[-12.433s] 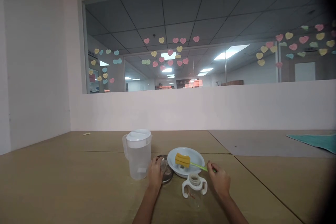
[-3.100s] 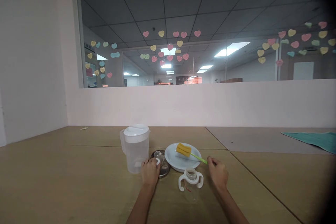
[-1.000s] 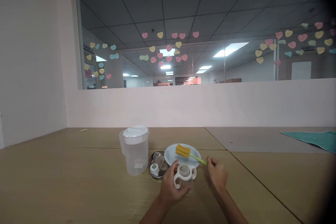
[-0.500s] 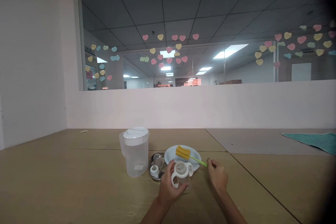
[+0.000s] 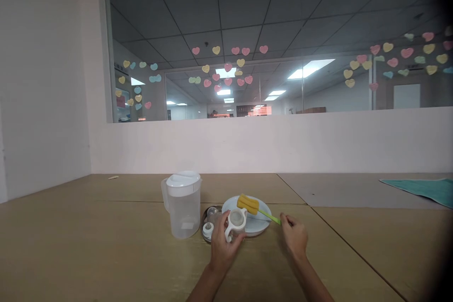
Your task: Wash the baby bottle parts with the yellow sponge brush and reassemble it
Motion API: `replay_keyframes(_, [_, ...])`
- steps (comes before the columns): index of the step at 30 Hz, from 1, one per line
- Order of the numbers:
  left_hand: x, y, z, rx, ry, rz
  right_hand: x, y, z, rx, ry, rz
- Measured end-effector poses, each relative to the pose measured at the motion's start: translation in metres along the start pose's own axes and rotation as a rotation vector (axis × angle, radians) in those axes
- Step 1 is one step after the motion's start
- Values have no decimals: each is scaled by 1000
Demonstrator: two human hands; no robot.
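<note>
My left hand (image 5: 223, 247) is closed around a clear baby bottle (image 5: 237, 219) with a white two-handled collar, its open mouth tilted up toward me. In my right hand (image 5: 294, 237) is the green handle of a bottle brush (image 5: 248, 204) with a yellow sponge head. The sponge is over a white oval dish (image 5: 260, 231), just behind the bottle's mouth and outside it. Left of the bottle, a round metal tray (image 5: 204, 238) holds a clear dome cap (image 5: 212, 213) and a white-ringed nipple (image 5: 208, 230); my left hand hides part of the tray.
A lidded translucent pitcher (image 5: 184, 207) stands left of the metal tray. A teal cloth (image 5: 424, 189) lies at the far right of the table. Behind the table is a wall with a window (image 5: 269, 19) bearing heart-shaped notes.
My left hand has moved the bottle slightly left and up, tilting its mouth more toward me. The brush has shifted a little right and down; my right hand has barely moved.
</note>
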State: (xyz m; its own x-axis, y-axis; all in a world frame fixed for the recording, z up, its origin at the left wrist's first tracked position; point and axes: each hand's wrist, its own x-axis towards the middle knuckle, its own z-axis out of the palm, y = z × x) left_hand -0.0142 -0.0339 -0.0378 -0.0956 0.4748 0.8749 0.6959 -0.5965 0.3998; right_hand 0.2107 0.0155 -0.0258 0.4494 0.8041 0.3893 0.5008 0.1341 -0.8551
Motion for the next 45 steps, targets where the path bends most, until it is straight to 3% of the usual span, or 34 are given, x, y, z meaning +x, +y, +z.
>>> replay_keyframes(8, [2, -3, -2, 132, 17, 111, 1, 1, 0, 187, 116, 5])
replay_keyframes(17, [5, 0, -5, 212, 46, 135, -1, 4, 6, 323, 100, -91])
replay_keyframes(45, [6, 3, -7, 274, 59, 200, -1, 3, 5, 334, 93, -82])
